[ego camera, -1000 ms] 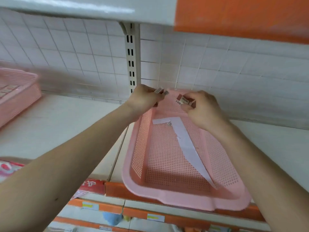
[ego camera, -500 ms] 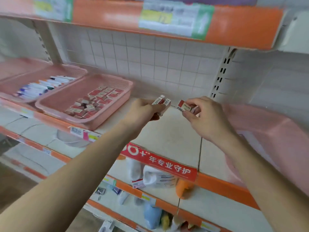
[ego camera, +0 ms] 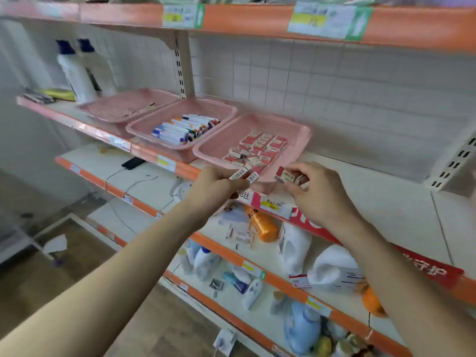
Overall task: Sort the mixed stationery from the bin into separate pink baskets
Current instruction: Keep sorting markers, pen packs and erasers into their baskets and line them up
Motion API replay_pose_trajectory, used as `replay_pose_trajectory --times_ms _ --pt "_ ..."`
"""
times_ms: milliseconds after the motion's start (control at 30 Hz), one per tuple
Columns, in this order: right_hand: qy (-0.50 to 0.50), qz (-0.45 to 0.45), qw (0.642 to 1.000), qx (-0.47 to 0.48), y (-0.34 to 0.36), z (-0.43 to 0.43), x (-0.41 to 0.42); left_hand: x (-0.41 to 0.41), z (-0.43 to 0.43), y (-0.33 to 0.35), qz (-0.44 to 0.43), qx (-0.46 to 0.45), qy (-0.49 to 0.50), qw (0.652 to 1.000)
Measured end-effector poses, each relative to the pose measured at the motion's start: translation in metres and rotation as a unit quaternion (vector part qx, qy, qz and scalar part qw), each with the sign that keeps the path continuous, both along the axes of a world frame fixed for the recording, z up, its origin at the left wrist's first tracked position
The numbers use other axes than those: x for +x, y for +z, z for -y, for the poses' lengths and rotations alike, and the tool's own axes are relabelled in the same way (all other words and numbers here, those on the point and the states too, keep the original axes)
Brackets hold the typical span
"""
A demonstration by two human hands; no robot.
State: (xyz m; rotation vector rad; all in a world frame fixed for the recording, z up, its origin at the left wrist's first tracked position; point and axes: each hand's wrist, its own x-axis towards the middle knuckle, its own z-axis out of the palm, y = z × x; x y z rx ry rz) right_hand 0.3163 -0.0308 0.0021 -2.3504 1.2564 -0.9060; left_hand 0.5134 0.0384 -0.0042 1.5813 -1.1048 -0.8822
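Note:
My left hand (ego camera: 215,188) pinches two small boxes with barcodes (ego camera: 244,174) at the near rim of a pink basket (ego camera: 298,136). That basket holds several small red-and-white eraser boxes (ego camera: 257,149). My right hand (ego camera: 318,195) grips a few more small red-and-white boxes (ego camera: 287,175) just right of the left hand, over the shelf front. Left of it stands a second pink basket (ego camera: 226,110) with several marker pens (ego camera: 185,128). A third pink basket (ego camera: 123,106) farther left is nearly bare.
An orange-edged shelf (ego camera: 164,161) carries the baskets. White bottles with blue caps (ego camera: 74,70) stand at its far left. Lower shelves hold detergent bags, an orange bottle (ego camera: 262,224) and a black phone on a cable (ego camera: 132,163). Another orange shelf (ego camera: 231,15) runs overhead.
My view has swung left from the nearly bare pink basket to the three baskets. Both hands, still holding the small boxes, now sit at the eraser basket's near rim.

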Motion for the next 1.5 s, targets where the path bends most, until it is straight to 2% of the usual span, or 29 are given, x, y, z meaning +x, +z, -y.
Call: replay_pose_trajectory --times_ms 400,600,767,967,1167,1367,1500 --pt "0.019 -0.013 0.999 0.027 -0.006 0.028 0.058 0.061 0.021 -0.013 0.031 0.010 -0.006 0.999" --pt "-0.002 0.000 1.000 0.029 -0.010 0.085 0.071 0.078 0.079 -0.002 0.117 0.009 -0.059 0.991" --pt "-0.020 -0.025 0.998 0.046 -0.012 0.132 0.079 0.085 0.136 0.011 0.199 0.005 -0.105 0.974" --pt "-0.035 -0.080 0.990 0.107 -0.020 0.164 0.091 0.096 0.183 0.006 0.367 0.039 -0.178 0.912" --pt "-0.055 -0.153 0.976 0.145 -0.025 0.180 0.104 0.109 0.220 -0.014 0.465 0.041 -0.244 0.850" --pt "-0.103 -0.221 0.953 0.178 -0.028 0.186 0.125 0.119 0.241 -0.016 0.506 0.011 -0.321 0.801" --pt "-0.137 -0.234 0.943 0.193 -0.027 0.187 0.136 0.127 0.246 -0.016 0.517 0.011 -0.385 0.765"
